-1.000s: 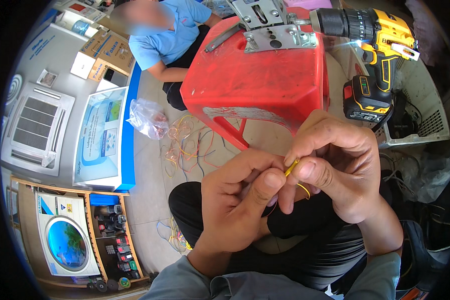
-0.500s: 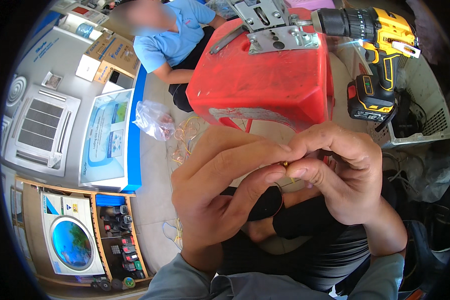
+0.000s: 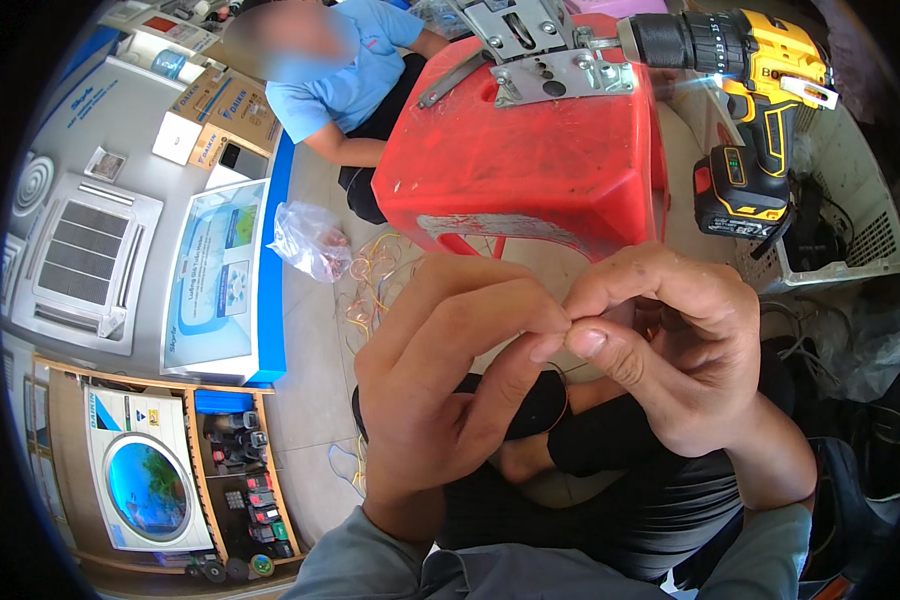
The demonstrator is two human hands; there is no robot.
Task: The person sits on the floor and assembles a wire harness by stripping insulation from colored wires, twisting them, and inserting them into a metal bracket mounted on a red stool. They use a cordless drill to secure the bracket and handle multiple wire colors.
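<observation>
My left hand (image 3: 455, 370) and my right hand (image 3: 675, 350) meet fingertip to fingertip above my lap, both closed in a pinch. Whatever sits between the fingertips is tiny and hidden now. Beyond them stands a red plastic stool (image 3: 520, 165), its edge worn. On its top lies a metal bracket (image 3: 565, 82) with bolts and slots. A yellow and black cordless drill (image 3: 760, 120) has its chuck against a shaft on the bracket, and its battery hangs past the stool's right side.
A white plastic crate (image 3: 875, 215) holds dark items at the right. Thin coloured wires (image 3: 375, 275) and a clear plastic bag (image 3: 310, 240) lie on the floor. Across the stool sits a person in a blue shirt (image 3: 345, 85). A shelf with tools (image 3: 255, 500) stands at lower left.
Both hands have shifted slightly, and their fingertips have closed together. The small yellowish piece that showed between them is now covered. The drill and stool stay in place.
</observation>
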